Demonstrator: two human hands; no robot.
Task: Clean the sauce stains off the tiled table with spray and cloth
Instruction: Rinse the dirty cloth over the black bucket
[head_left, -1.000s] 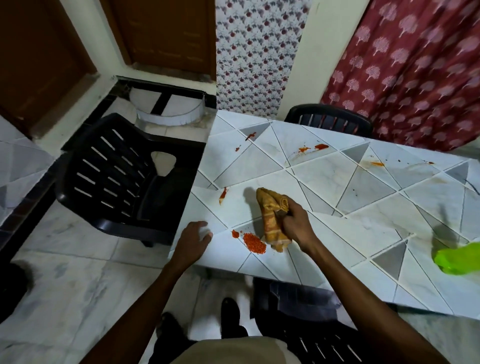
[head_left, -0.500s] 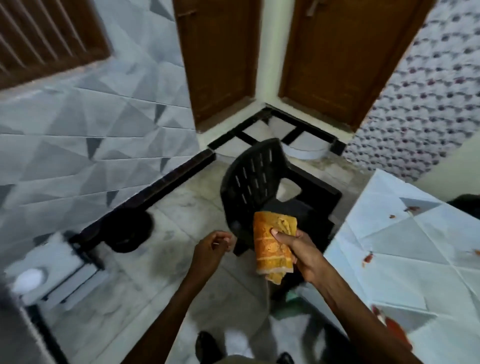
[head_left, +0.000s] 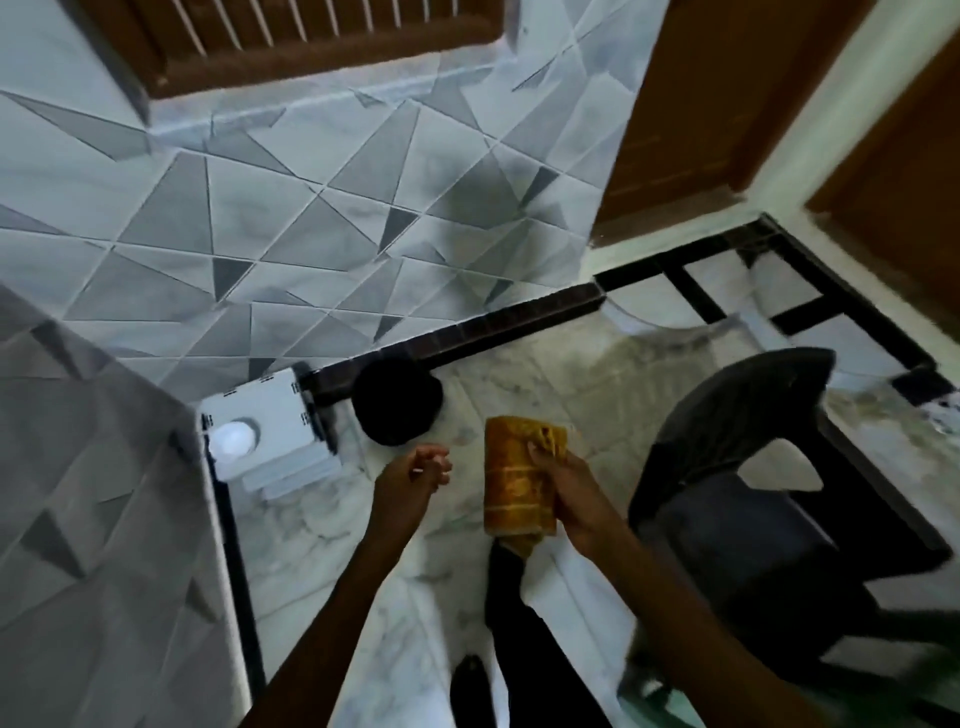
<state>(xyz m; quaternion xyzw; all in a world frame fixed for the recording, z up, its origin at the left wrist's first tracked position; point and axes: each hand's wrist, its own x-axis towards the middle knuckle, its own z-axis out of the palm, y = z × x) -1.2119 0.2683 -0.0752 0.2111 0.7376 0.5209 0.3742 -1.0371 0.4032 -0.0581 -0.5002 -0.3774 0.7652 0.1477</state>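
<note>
Above the marble floor (head_left: 322, 525), right hand (head_left: 571, 493) grips the folded cloth (head_left: 514, 483); left hand (head_left: 410, 478) loosely curled, empty.

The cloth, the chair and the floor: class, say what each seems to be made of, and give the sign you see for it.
Cloth: soft woven fabric, probably cotton, orange-yellow with pale bands; it folds and droops in the right hand.
Chair: likely moulded plastic, black and matt, with a cut-out in one continuous shell.
Floor: looks like polished marble or marble-look tile, pale with grey veins.
</note>
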